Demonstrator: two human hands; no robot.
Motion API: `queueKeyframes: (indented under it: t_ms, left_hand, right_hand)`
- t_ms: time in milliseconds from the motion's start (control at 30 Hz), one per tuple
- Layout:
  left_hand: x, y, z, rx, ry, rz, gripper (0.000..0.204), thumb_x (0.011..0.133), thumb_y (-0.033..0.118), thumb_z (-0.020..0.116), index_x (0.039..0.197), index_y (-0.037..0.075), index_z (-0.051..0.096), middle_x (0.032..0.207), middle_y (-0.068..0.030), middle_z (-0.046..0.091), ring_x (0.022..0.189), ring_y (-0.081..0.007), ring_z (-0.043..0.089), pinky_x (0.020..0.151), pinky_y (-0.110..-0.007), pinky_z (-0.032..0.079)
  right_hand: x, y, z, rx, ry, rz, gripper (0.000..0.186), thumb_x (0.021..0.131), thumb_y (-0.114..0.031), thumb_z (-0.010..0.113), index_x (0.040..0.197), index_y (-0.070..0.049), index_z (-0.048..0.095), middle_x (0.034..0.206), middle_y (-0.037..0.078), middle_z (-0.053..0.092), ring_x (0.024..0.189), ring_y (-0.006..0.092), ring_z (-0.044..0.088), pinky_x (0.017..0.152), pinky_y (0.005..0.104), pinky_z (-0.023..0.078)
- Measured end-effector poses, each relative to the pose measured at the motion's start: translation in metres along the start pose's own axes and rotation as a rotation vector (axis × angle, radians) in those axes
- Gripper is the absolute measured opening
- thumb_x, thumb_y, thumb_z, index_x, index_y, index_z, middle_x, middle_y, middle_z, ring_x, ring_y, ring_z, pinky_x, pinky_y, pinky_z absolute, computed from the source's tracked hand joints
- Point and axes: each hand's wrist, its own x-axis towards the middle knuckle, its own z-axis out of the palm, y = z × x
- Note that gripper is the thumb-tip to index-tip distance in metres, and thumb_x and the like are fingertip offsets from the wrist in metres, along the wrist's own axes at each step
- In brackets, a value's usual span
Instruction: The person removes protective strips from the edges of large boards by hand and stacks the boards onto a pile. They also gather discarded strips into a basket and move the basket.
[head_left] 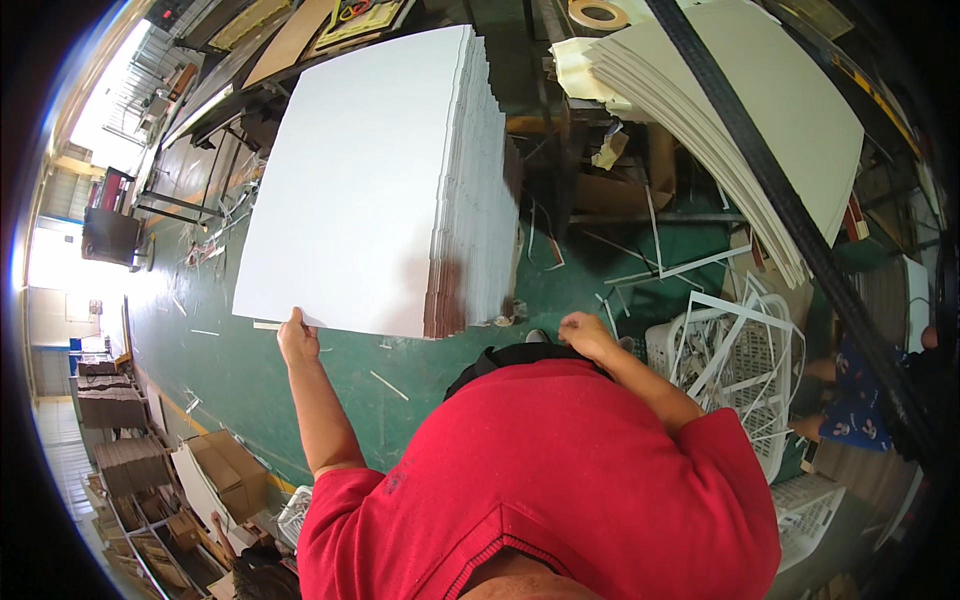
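A tall stack of large white sheets stands before me, its layered side edges showing on the right and a brown patch low on that side. At the near left corner of the stack, my left hand pinches the edge of the top sheet, thumb up by the rim. How many sheets are between its fingers is hidden. My right hand hangs in front of my waist, right of the stack and apart from it. Its fingers are curled in, and nothing shows in them.
To the right stands a white plastic basket full of offcut strips. A fanned pile of cream sheets lies at the back right, with a tape roll beside it. A black bar crosses the right side. Cardboard boxes stand lower left.
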Motion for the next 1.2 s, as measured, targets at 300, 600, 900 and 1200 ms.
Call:
queueKeyframes:
  t_ms: [300, 600, 900, 1200]
  left_hand:
    - [0.008, -0.005, 0.009, 0.073, -0.018, -0.016, 0.008, 0.084, 0.002, 0.054, 0.086, -0.005, 0.05, 0.078, -0.0098, 0.054, 0.068, -0.0202, 0.057, 0.055, -0.031, 0.05]
    - [0.024, -0.006, 0.002, 0.15, -0.067, -0.018, 0.012, 0.083, 0.003, 0.054, 0.089, -0.007, 0.052, 0.081, -0.0106, 0.056, 0.07, -0.021, 0.058, 0.055, -0.031, 0.049]
    - [0.012, -0.009, 0.007, 0.117, -0.044, 0.015, 0.018, 0.079, 0.0, 0.058, 0.092, -0.011, 0.05, 0.086, -0.0136, 0.055, 0.075, -0.0248, 0.059, 0.062, -0.035, 0.054]
    - [0.001, -0.011, 0.01, 0.16, -0.024, 0.035, 0.017, 0.081, -0.002, 0.054, 0.093, -0.013, 0.049, 0.088, -0.0163, 0.055, 0.074, -0.0254, 0.06, 0.061, -0.036, 0.057]
  right_hand:
    - [-0.008, 0.006, -0.017, -0.004, 0.03, -0.012, 0.024, 0.077, -0.011, 0.058, 0.096, 0.004, 0.057, 0.079, 0.011, 0.063, 0.069, 0.0176, 0.06, 0.061, 0.0272, 0.049]
    - [-0.001, 0.013, -0.027, -0.046, 0.06, -0.003, 0.025, 0.075, -0.014, 0.06, 0.094, 0.003, 0.058, 0.075, 0.008, 0.063, 0.066, 0.0157, 0.059, 0.061, 0.0268, 0.047]
    - [0.005, 0.014, -0.034, -0.036, 0.016, 0.029, 0.026, 0.076, -0.015, 0.059, 0.096, 0.002, 0.058, 0.079, 0.011, 0.063, 0.07, 0.0178, 0.06, 0.065, 0.0281, 0.047]
    - [-0.005, 0.009, -0.055, 0.002, 0.002, 0.097, 0.028, 0.079, -0.013, 0.057, 0.1, 0.005, 0.056, 0.08, 0.012, 0.064, 0.068, 0.0162, 0.059, 0.063, 0.0265, 0.046]
